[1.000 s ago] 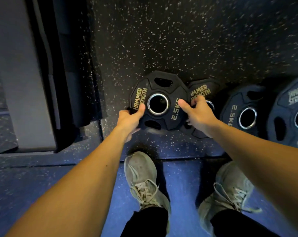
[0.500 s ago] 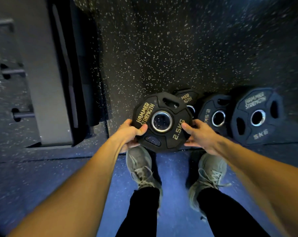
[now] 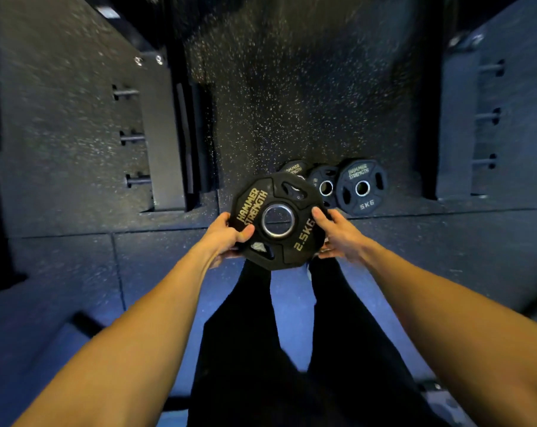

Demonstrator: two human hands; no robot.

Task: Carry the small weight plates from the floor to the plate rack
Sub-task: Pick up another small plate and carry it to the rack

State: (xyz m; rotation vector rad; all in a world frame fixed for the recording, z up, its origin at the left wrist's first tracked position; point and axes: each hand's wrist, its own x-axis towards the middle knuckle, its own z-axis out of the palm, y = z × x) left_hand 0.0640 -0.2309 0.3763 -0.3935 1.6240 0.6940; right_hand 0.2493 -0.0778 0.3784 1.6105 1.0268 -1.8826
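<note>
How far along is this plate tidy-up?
Barely started: no plate shows on any rack peg. In hand: both the left hand and right hand grip one 2.5 kg plate, lifted off the floor. Left: three plates by the wall, including a 5 kg plate.

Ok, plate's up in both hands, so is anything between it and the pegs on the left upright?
Nothing visible. The 2.5 kg plate is held by the left hand and right hand, off the floor. Only bare speckled floor shows between it and the left upright's pegs. The pegs look bare.
</note>
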